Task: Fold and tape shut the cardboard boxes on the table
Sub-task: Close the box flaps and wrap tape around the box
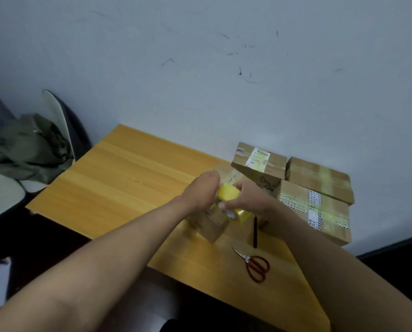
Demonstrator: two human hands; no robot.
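both hands grip yellow tape roll over small brown cardboard box: left hand, right hand; box corner points toward viewer on wooden surface.

Counts on and beside the wooden table

Four cardboard boxes: one small box under the hands, one labelled box by the wall, one plain taped box at the far right, and one box with striped tape in front of it. One roll of yellow tape. One pair of red-handled scissors. One dark pen. Two hands: left hand, right hand. One white chair carrying one olive-green garment. One table.
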